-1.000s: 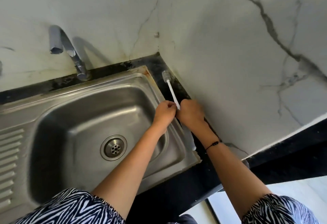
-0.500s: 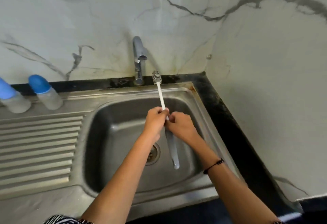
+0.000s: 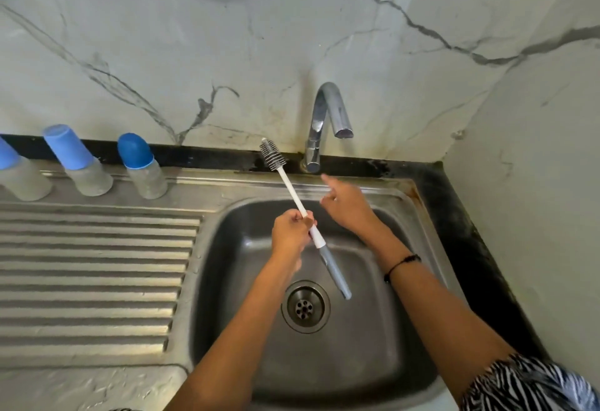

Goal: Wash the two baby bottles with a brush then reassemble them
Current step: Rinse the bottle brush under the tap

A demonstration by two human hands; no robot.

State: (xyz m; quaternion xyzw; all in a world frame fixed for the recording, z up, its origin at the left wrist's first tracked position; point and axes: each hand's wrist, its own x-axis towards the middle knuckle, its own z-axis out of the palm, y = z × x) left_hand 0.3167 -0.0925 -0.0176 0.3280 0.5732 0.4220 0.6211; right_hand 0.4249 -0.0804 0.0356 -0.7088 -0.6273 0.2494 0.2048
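While the left hand (image 3: 290, 230) grips the brush (image 3: 303, 214) mid-handle over the sink (image 3: 406, 189), bristles point away toward the tap (image 3: 328, 121). Right hand (image 3: 347, 207) just beside it, free, index finger extended. Capped bottles (image 3: 143, 167) stand well left on the surface.

Sink basin (image 3: 373, 355): open from above, near half free; drain (image 3: 305, 306) at centre.
Bottle brush (image 3: 300, 209): slants across far half of basin, held by left hand (image 3: 290, 232), bristle head just left of faucet (image 3: 328, 121).
Right hand (image 3: 349, 204): under faucet spout.
Three capped baby bottles (image 3: 143, 167): line far edge of drainboard (image 3: 97, 280).
Right wall (image 3: 535, 183): close beside basin.
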